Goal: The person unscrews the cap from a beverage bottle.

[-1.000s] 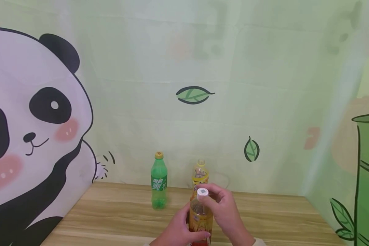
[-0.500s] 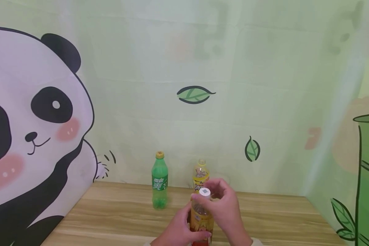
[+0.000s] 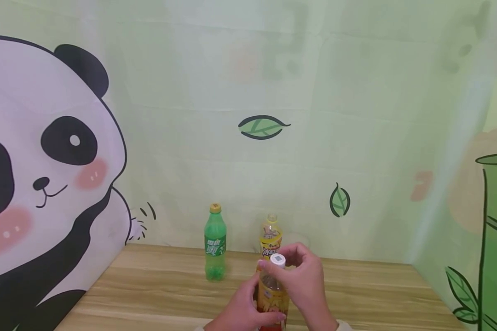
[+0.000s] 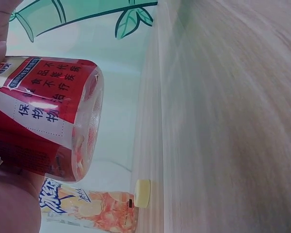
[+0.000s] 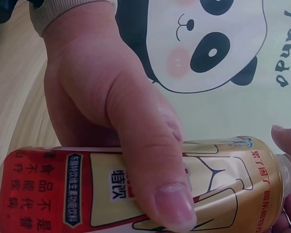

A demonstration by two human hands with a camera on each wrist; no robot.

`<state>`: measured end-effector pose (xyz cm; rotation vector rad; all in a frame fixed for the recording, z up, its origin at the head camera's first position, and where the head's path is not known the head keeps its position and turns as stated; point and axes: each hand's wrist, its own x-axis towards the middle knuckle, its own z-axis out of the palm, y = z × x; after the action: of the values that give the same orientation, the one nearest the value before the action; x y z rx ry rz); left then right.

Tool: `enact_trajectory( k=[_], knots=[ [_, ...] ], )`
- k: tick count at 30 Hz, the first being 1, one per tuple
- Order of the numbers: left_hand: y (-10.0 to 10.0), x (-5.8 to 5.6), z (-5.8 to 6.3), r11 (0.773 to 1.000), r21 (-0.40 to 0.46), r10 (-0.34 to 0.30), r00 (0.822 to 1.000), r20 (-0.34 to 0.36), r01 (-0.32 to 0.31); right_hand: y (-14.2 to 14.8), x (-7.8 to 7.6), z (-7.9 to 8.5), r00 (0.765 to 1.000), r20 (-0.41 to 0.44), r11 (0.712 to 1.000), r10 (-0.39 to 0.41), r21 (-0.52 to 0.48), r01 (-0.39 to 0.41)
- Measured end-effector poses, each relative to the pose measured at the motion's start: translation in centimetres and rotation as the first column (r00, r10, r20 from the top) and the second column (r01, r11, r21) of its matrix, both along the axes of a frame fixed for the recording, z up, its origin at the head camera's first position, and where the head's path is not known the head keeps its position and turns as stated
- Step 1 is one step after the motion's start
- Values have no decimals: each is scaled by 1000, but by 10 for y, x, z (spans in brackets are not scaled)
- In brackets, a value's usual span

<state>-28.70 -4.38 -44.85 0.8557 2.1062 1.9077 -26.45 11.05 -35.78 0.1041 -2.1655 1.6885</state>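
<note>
My left hand grips the body of a drink bottle with a gold and red label. In the right wrist view the left thumb lies across that label. The bottle stands roughly upright, and in the left wrist view its red-labelled base hangs above the tabletop. My right hand is at the top, thumb and curled fingers around the white cap. Fingers of that hand enter the right wrist view beside the clear neck, with the cap out of frame.
A green bottle with a yellow cap stands at the back left of the wooden table. Behind my hands is an uncapped yellow-labelled bottle. A loose yellow cap lies near its base. A panda-printed backdrop rises behind.
My right thumb has swept left across the front of the cap, while its fingers have drawn back right. The bottle has shifted slightly right in the left hand's grip.
</note>
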Motion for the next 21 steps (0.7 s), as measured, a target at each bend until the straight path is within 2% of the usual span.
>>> enact_trajectory(
  k=[9,21],
  knots=[
    [-1,1,-1,1000,3,3,1000,-13,-3,0,2,1,1000,4,1000,20,-15,-20],
    [-3,-4,-7,1000,15,-5,1000,19,5,2,1,-2,996,23,996,88,-33,-87]
  ],
)
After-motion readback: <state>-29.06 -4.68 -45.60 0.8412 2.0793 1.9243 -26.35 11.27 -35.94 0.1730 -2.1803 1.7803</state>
